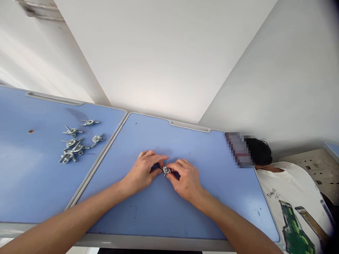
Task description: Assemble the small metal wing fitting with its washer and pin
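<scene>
Between my hands, just above the blue desktop, is a small silver metal fuel valve [166,170] with a flat oval flange and a short lever pointing down toward me. My left hand [147,167] pinches its left end by the thumb and fingers, the index finger stretching past the top. On the other side my right hand [186,177] grips the right end between thumb and bent fingers. Parts of the valve's ends are hidden by my fingertips. Several similar valves lie loosely grouped on the left desk, among them a single valve [90,122] at the back.
Two blue desks with grey rims meet at a seam [99,158] left of my hands. A white wall [164,60] rises behind them. At the right edge, a person in a printed white shirt [293,187] rests their head by the desk, next to a blurred patch.
</scene>
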{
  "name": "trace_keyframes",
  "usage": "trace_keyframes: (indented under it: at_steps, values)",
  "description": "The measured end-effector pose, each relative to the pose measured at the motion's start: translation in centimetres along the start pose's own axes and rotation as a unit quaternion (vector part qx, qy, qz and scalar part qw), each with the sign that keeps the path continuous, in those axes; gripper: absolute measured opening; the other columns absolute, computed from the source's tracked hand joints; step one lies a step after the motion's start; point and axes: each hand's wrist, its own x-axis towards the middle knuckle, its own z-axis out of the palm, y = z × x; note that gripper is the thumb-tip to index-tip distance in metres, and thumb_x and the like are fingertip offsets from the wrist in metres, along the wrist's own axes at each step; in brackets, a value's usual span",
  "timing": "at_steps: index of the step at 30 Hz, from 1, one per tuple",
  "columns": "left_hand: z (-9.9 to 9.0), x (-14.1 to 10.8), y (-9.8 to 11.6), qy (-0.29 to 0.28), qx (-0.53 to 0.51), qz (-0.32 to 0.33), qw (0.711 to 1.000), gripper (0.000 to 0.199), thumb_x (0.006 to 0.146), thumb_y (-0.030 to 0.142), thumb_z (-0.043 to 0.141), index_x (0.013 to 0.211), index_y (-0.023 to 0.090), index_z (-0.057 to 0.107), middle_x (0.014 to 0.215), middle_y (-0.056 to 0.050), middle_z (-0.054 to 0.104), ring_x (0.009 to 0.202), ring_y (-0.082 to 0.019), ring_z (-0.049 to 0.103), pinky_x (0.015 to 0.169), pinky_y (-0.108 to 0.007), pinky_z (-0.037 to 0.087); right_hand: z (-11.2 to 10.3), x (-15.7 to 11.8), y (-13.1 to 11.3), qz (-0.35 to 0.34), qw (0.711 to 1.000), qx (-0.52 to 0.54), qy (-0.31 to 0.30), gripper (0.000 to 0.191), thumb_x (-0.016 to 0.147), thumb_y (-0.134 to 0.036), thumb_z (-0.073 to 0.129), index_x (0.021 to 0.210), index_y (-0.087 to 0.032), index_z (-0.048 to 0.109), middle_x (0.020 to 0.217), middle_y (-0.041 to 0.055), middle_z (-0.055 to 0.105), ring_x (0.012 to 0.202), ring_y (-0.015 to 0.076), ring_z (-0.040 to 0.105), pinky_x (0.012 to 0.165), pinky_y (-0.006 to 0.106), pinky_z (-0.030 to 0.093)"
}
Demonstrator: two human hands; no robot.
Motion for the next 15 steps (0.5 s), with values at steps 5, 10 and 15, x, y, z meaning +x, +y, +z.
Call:
trace_keyframes:
  at_steps: [5,10,15]
  values:
    - [0.4,0.0,-0.1,0.015,-0.004,0.019,1.000,0.028,0.092,0.019,0.053,0.118,0.026,0.064,0.089,-0.001,0.072,0.091,-0.020,0.057,0.092,-0.039,0.039,-0.9,0.8,0.4,-0.011,0.999,0.005,-0.030,0.019,0.087,-0.015,0.070,0.100,-0.029,0.072,0.089,-0.0020,0.066,0.088,0.0149,0.058,0.073,0.027,0.042]
    - [0.6,0.1,-0.4,0.028,-0.013,0.039,0.999,0.029,0.092,0.017,0.053,0.117,0.025,0.065,0.087,-0.001,0.072,0.089,-0.020,0.057,0.089,-0.038,0.038,-1.7,1.4,0.4,-0.033,0.997,-0.027,-0.070,0.019,0.089,-0.014,0.067,0.099,-0.029,0.073,0.089,-0.0017,0.066,0.087,0.0149,0.057,0.070,0.027,0.040]
    - [0.6,0.2,-0.5,0.023,-0.013,0.041,0.999,0.034,0.092,0.015,0.051,0.120,0.027,0.065,0.086,-0.001,0.072,0.088,-0.020,0.056,0.088,-0.038,0.038,-2.6,2.0,-0.1,-0.069,0.988,-0.090,-0.106,0.019,0.091,-0.015,0.064,0.100,-0.030,0.073,0.087,-0.0009,0.064,0.085,0.0154,0.053,0.061,0.027,0.035]
